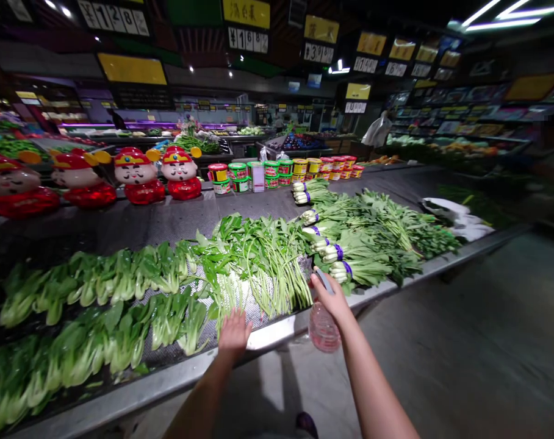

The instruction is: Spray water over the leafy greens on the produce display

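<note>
My right hand (332, 297) is closed around the neck of a clear spray bottle (323, 331) with a grey top, holding it just past the front edge of the display shelf. My left hand (235, 334) lies open, palm down, at the lower stem ends of long-stemmed leafy greens (277, 268). Whether its fingers press on the stems, I cannot tell. Right of these greens are bundles of leafy vegetables (368, 265) tied with purple bands. To the left, rows of bok choy (116, 335) lie on the dark perforated mat.
The shelf's metal front edge (135, 393) runs across below my hands. Along the back stand red-hatted figurines (180, 172) and stacked small tubs (238, 177). A white bag (462, 219) lies at the right end. Price signs (248, 39) hang overhead; a person (376, 129) stands farther back.
</note>
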### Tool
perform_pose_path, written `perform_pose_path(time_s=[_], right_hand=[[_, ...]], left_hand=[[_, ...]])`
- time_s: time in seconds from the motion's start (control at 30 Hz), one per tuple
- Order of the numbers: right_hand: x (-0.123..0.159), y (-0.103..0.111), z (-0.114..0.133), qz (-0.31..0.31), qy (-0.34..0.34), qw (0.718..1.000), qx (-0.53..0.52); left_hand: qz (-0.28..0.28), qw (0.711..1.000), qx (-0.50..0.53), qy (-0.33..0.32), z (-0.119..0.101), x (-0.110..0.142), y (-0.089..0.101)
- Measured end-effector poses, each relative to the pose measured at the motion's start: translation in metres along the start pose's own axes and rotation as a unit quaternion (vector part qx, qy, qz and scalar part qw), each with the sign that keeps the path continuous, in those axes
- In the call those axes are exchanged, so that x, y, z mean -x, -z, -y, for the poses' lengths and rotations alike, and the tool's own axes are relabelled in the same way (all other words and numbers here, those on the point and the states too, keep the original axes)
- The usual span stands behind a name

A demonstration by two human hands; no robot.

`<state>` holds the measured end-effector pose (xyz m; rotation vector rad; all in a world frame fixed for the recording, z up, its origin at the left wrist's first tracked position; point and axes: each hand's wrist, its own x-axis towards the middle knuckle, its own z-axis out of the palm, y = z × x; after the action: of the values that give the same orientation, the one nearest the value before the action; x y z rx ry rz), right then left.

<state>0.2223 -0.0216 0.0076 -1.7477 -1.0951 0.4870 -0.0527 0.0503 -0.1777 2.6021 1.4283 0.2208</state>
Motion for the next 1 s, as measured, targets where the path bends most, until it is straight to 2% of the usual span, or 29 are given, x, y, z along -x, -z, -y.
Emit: perform_pose_path(time_s=[0.13,0.3,0.53,0.7,0.8,1.0], right_hand=[[-0.016,0.005,-0.007,0.002,0.030,0.999,0.018],[-0.025,0.011,-0.018,0.029,0.035,0.999,0.029],[-0.020,0.016,-0.023,0.050,0.061,0.996,0.036],[-0.024,0.020,-0.024,0.060,0.063,0.996,0.014],[-0.030,0.023,-0.027,0.055,0.062,0.996,0.018],[-0.037,0.025,-0.042,0.007,0.071,0.996,0.051]], left_hand=[[0.015,0.997,-0.018,0.070,-0.009,-0.004,0.006],[0.041,0.995,-0.021,0.089,-0.012,-0.006,0.011],[0.030,0.996,-0.020,0.085,-0.010,-0.005,0.011],[0.048,0.993,-0.019,0.106,-0.012,-0.005,0.014],[0.062,0.992,-0.021,0.112,-0.014,-0.006,0.017],[0.074,0.990,-0.043,0.115,-0.018,-0.006,0.024]])
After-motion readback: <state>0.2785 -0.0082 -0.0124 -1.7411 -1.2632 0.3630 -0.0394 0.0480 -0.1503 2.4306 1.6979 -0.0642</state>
